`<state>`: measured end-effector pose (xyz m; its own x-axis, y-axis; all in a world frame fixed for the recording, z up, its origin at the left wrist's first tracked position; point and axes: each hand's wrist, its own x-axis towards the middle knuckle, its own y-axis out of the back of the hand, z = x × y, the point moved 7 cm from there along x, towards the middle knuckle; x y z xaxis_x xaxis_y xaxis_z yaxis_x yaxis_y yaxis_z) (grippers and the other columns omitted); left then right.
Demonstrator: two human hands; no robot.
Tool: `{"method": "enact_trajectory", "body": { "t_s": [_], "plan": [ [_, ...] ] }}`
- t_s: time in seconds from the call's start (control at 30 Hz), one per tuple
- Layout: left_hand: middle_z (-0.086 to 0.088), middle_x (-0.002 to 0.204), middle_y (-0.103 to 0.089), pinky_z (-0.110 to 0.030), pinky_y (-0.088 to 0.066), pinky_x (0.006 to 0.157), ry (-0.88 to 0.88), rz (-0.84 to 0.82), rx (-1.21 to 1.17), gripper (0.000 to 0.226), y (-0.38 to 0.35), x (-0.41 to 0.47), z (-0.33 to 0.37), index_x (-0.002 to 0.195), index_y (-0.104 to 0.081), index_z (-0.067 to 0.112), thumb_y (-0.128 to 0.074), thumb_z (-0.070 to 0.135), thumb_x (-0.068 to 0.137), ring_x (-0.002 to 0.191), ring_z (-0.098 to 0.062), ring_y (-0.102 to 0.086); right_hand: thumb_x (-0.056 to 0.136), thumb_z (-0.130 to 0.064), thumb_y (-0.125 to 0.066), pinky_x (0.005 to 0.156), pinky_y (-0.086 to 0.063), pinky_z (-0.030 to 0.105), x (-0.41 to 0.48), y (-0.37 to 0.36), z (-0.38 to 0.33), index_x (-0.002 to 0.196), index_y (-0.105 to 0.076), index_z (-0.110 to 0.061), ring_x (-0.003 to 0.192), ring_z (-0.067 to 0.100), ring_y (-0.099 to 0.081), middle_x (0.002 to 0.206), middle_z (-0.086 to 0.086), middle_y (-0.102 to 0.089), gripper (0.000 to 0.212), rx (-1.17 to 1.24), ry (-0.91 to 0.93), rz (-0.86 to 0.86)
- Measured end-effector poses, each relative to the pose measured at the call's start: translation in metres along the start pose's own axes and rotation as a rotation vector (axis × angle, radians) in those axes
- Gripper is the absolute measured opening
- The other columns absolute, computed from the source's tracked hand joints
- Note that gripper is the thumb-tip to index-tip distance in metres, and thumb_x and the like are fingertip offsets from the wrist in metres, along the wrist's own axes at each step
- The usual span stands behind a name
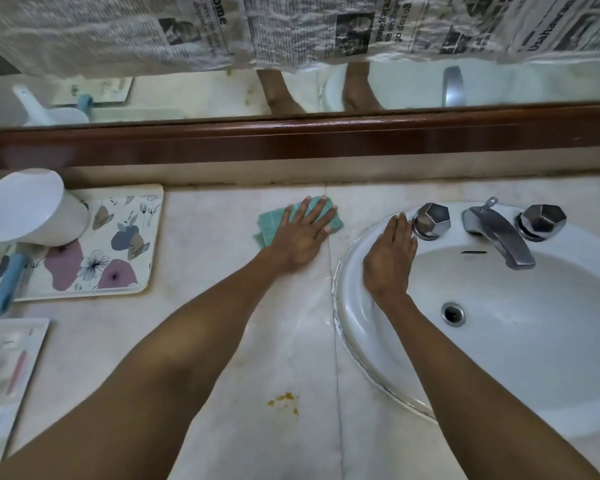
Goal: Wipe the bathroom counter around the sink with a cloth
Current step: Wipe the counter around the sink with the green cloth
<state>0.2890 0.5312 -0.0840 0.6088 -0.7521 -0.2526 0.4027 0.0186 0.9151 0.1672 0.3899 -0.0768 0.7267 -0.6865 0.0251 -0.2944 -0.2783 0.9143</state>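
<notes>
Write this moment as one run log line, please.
left hand: flat on green cloth, counter | right hand: resting on sink rim | orange stain: unwiped

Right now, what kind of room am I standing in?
Most likely a bathroom vanity: a white oval sink with a chrome faucet is set into a pale stone counter, and a wood-framed mirror runs along the back.
</notes>
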Motion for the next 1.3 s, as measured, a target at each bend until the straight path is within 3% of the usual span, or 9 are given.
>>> {"method": "enact_trajectory", "body": {
  "t_s": [0.2, 0.33, 0.47, 0.63, 0.73, 0.93, 1.07, 1.17, 1.3],
  "plan": [
    [0.019, 0.169, 0.003, -0.034, 0.015, 0.122, -0.234, -0.055, -0.026, 0.05, -0.024, -0.084, -0.006, 0.16, -0.012, 0.046, -0.016, 0.048, 0.11, 0.156, -0.009, 0.013, 0.097, -0.004, -0.027, 0.123, -0.004, 0.042, -0.018, 0.001, -0.013, 0.152, -0.01, 0.004, 0.151, 0.033, -0.003, 0.163, 0.018, -0.008, 0.058, 0.053, 0.003, -0.083],
    [0.017, 0.17, -0.001, -0.046, 0.003, 0.127, -0.037, -0.013, -0.026, 0.052, 0.004, -0.077, -0.076, 0.16, -0.014, 0.045, -0.013, 0.052, 0.108, 0.157, -0.01, 0.006, 0.103, -0.032, -0.028, 0.123, -0.004, 0.04, -0.037, -0.002, -0.03, 0.152, -0.018, 0.0, 0.151, 0.029, -0.004, 0.163, 0.015, -0.01, 0.059, 0.049, 0.079, -0.105],
    [0.014, 0.17, -0.003, -0.05, -0.001, 0.126, 0.132, 0.067, -0.099, 0.051, 0.011, -0.087, -0.095, 0.16, -0.017, 0.043, -0.016, 0.05, 0.109, 0.158, -0.015, 0.002, 0.103, -0.038, -0.028, 0.123, -0.006, 0.041, -0.05, -0.011, -0.04, 0.15, -0.029, -0.002, 0.151, 0.03, -0.003, 0.163, 0.015, -0.012, 0.06, -0.043, 0.179, -0.126],
    [0.015, 0.17, 0.001, -0.041, 0.006, 0.125, -0.032, 0.052, 0.015, 0.051, -0.032, -0.173, -0.042, 0.159, -0.016, 0.046, -0.016, 0.05, 0.109, 0.157, -0.013, 0.007, 0.1, -0.045, -0.025, 0.123, -0.007, 0.043, -0.052, -0.01, -0.04, 0.15, -0.03, -0.003, 0.151, 0.031, -0.004, 0.163, 0.016, -0.012, 0.065, -0.087, 0.185, -0.12],
    [0.015, 0.17, 0.002, -0.039, 0.008, 0.125, -0.121, 0.001, 0.037, 0.051, -0.026, -0.181, -0.067, 0.16, -0.015, 0.045, -0.017, 0.048, 0.109, 0.156, -0.011, 0.008, 0.1, -0.045, -0.029, 0.123, -0.006, 0.043, -0.055, -0.01, -0.041, 0.15, -0.029, -0.004, 0.151, 0.031, -0.003, 0.163, 0.015, -0.011, 0.064, -0.097, 0.183, -0.124],
    [0.011, 0.171, 0.002, -0.046, 0.006, 0.125, 0.268, 0.134, -0.061, 0.052, -0.001, -0.122, -0.098, 0.161, -0.011, 0.043, -0.015, 0.048, 0.109, 0.158, -0.02, 0.005, 0.101, -0.041, -0.03, 0.122, -0.01, 0.045, -0.064, -0.012, -0.041, 0.15, -0.03, -0.007, 0.151, 0.032, -0.006, 0.163, 0.013, -0.013, 0.06, -0.119, 0.189, -0.115],
    [0.012, 0.171, 0.005, -0.045, 0.009, 0.125, 0.026, 0.065, 0.012, 0.053, -0.034, -0.166, -0.032, 0.161, -0.01, 0.044, -0.017, 0.05, 0.109, 0.157, -0.017, 0.01, 0.101, -0.039, -0.027, 0.121, -0.012, 0.047, -0.069, -0.012, -0.041, 0.15, -0.031, -0.008, 0.15, 0.034, -0.01, 0.163, 0.013, -0.015, 0.059, -0.125, 0.187, -0.104],
    [0.017, 0.169, 0.007, -0.037, 0.014, 0.123, -0.125, -0.004, 0.02, 0.051, -0.039, -0.208, -0.039, 0.16, -0.011, 0.047, -0.016, 0.05, 0.109, 0.155, -0.01, 0.015, 0.102, -0.038, -0.025, 0.121, -0.012, 0.048, -0.08, -0.012, -0.039, 0.152, -0.028, -0.01, 0.15, 0.033, -0.01, 0.163, 0.011, -0.014, 0.057, -0.136, 0.195, -0.102],
    [0.015, 0.17, 0.001, -0.044, 0.004, 0.126, 0.031, 0.046, 0.007, 0.051, -0.014, -0.19, -0.095, 0.16, -0.016, 0.046, -0.017, 0.048, 0.109, 0.157, -0.013, 0.006, 0.103, -0.033, -0.025, 0.123, -0.007, 0.045, -0.101, -0.01, -0.036, 0.155, -0.02, -0.015, 0.151, 0.03, -0.005, 0.165, 0.008, -0.008, 0.055, -0.122, 0.244, -0.103]
  ]
}}
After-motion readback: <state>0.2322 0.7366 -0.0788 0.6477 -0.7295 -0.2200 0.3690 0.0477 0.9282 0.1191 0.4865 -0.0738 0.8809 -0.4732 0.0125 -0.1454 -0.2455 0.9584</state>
